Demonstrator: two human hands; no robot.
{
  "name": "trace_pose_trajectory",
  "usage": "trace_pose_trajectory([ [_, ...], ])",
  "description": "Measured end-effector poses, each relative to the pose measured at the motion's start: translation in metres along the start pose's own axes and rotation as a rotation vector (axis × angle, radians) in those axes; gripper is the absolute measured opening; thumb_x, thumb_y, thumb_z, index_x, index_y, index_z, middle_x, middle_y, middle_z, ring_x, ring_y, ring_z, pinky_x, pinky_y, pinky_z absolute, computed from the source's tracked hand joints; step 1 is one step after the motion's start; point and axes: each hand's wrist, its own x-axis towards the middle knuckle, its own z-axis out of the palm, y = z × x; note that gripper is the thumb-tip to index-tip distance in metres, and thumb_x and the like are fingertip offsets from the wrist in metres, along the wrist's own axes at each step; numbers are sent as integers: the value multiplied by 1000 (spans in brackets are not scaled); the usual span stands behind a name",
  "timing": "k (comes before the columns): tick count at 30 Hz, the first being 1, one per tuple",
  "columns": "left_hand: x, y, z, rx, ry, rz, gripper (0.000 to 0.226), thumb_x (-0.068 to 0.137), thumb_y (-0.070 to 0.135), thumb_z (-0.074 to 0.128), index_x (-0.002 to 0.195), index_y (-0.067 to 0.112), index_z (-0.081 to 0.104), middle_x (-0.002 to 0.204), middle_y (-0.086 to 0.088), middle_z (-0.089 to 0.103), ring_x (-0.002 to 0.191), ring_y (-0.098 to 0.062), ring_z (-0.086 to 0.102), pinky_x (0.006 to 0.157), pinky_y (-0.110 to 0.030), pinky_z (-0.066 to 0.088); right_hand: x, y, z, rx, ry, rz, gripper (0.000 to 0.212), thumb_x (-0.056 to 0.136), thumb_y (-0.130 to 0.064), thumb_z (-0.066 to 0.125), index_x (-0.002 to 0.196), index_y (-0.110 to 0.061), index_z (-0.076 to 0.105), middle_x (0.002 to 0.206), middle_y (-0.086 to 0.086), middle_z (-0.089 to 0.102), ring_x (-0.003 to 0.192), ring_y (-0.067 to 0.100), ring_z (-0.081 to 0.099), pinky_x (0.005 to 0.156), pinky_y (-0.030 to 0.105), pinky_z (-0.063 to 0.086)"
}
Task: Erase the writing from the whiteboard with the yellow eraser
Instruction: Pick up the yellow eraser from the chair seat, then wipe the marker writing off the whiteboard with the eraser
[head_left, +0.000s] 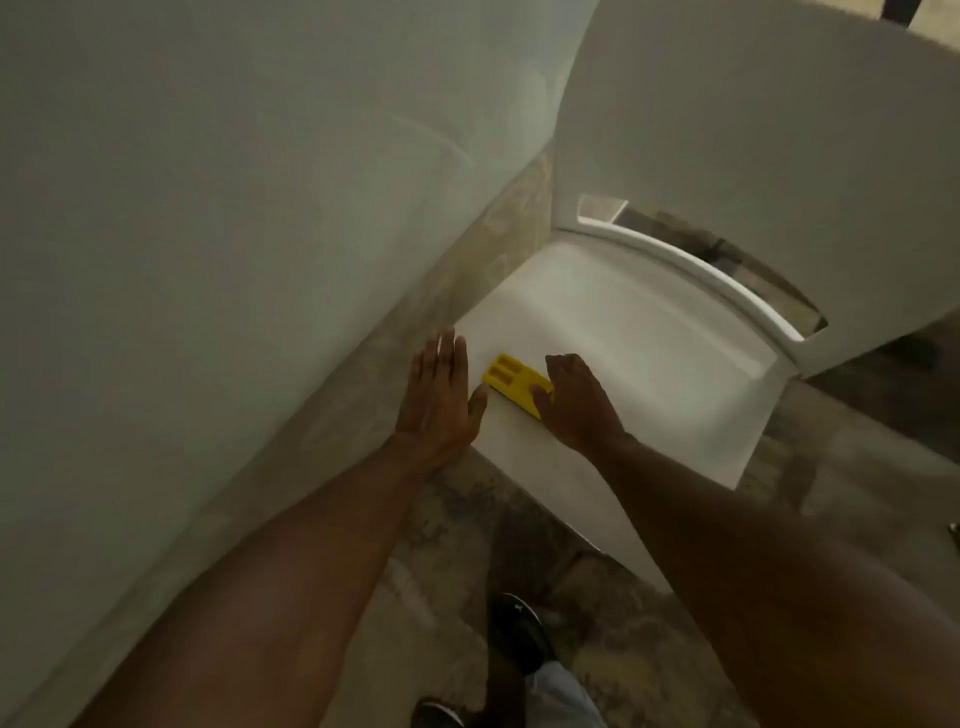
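Observation:
A yellow eraser (511, 382) lies flat on the seat of a white plastic chair (649, 364), near the seat's left front corner. My right hand (574, 402) rests on the eraser's right end, thumb and fingers closed around it. My left hand (441, 397) is flat and open just left of the eraser, fingers spread, at the seat's left edge. The whiteboard (234, 208) is the large pale surface filling the left of the view; no writing shows on the visible part.
The chair's curved backrest (753, 130) rises at the upper right. The floor (597, 623) is mottled stone tile. My dark shoe (519, 629) stands below the chair's front edge.

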Motion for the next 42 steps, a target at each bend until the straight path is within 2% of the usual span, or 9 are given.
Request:
trace_pose_trajectory([
  [2, -3, 2, 7, -24, -59, -45, 82, 104, 53, 20, 160, -6, 15, 169, -28, 11, 157, -40, 5, 127, -52, 9, 1, -1, 3, 30, -15, 15, 57, 102, -33, 52, 148, 1, 40, 145, 20, 48, 138, 33, 39, 113, 41, 33],
  [7, -12, 0, 26, 26, -42, -2, 79, 110, 52, 14, 154, -11, 32, 162, -33, 31, 151, -50, 29, 121, -62, 22, 4, -6, 16, -31, -118, -5, 68, 100, -38, 54, 155, -7, 28, 156, 17, 37, 142, 34, 34, 115, 45, 34],
  [11, -19, -1, 23, 71, 9, -2, 78, 110, 51, 12, 155, -10, 28, 163, -32, 31, 152, -44, 21, 121, -61, 21, 8, -10, 27, -110, -170, -17, 67, 100, -35, 55, 156, -15, 25, 159, 17, 31, 141, 37, 36, 111, 49, 37],
  [16, -32, -9, 12, 84, 43, -38, 75, 106, 46, 31, 156, -9, 30, 163, -31, 31, 151, -46, 27, 119, -60, 19, 7, -21, 29, -77, -143, 34, 62, 94, -25, 54, 152, -21, 32, 148, 18, 36, 128, 39, 41, 101, 46, 41],
  [18, -38, -15, 2, 98, 66, -56, 76, 103, 45, 33, 156, -9, 29, 163, -32, 29, 151, -48, 28, 121, -59, 20, 3, -33, 28, -5, -102, 38, 64, 91, -25, 58, 151, -20, 35, 146, 18, 38, 126, 38, 41, 99, 45, 41],
  [22, -56, -26, -33, 107, 104, -96, 77, 103, 45, 29, 159, -7, 24, 168, -28, 18, 156, -40, 9, 126, -52, 12, -10, -71, 19, 109, -7, -20, 68, 91, -26, 64, 152, -22, 34, 149, 16, 37, 126, 34, 41, 98, 44, 45],
  [28, -88, -47, -101, 243, 257, -112, 72, 102, 41, 38, 154, -9, 35, 161, -33, 33, 152, -48, 29, 123, -61, 23, -28, -149, -11, 208, 199, -212, 71, 86, -23, 71, 149, -14, 40, 156, 13, 36, 133, 36, 41, 98, 51, 50],
  [36, -144, -68, -223, 357, 565, -143, 72, 108, 43, 33, 157, -8, 30, 167, -31, 21, 158, -45, 13, 128, -57, 16, -62, -253, -63, 320, 481, -526, 71, 83, -14, 78, 146, -5, 47, 149, 16, 47, 130, 37, 48, 95, 53, 54],
  [42, -184, -71, -323, 438, 789, -101, 73, 108, 43, 38, 158, -9, 27, 168, -31, 17, 159, -45, 9, 130, -56, 12, -89, -342, -120, 320, 689, -820, 55, 89, -25, 60, 140, -5, 55, 142, 18, 50, 126, 37, 44, 92, 42, 50],
])
